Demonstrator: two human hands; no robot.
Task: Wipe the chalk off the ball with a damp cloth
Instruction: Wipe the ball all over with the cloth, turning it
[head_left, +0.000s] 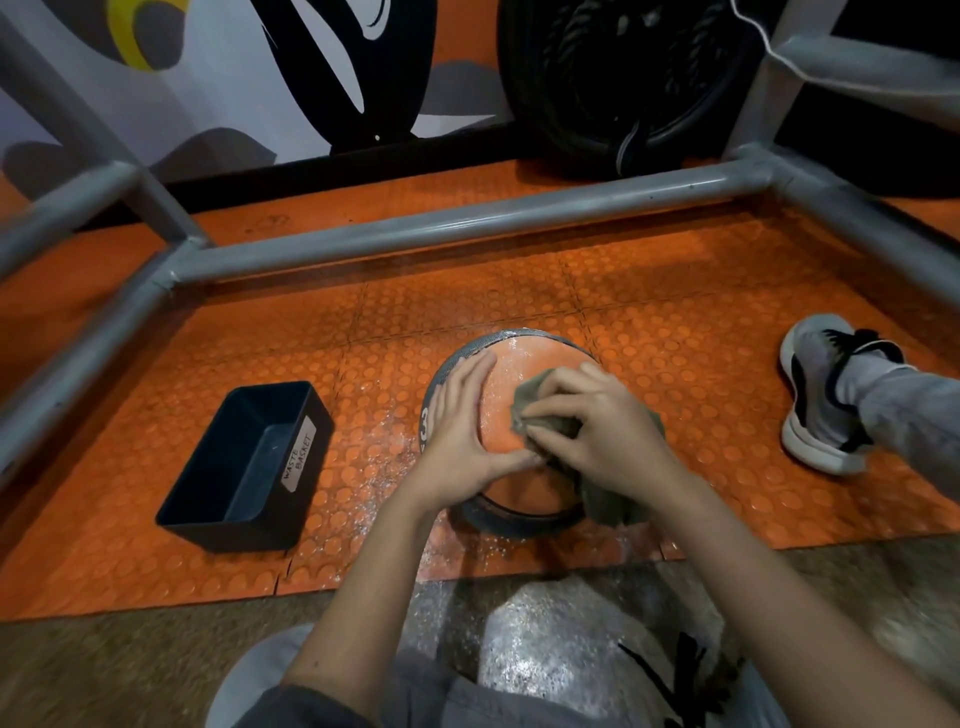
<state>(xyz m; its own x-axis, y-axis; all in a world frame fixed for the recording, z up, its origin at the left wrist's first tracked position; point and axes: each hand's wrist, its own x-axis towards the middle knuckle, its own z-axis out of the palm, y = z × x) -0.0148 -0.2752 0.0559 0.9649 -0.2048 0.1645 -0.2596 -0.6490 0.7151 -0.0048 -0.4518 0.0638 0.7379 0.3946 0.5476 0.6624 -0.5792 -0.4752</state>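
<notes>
Orange chalk-dusted ball (500, 415); right hand (597, 434) grips crumpled cloth (609, 500), left hand (462, 428) flat.

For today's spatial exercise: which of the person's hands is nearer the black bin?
Left. The left hand rests on the ball, on its side toward the bin; the right hand, gripping the cloth, is on the far side.

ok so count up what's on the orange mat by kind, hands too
ball: 1
cloth: 1
waste basket: 1
shoe: 1
hands: 2 (left hand, right hand)
total: 6
</notes>
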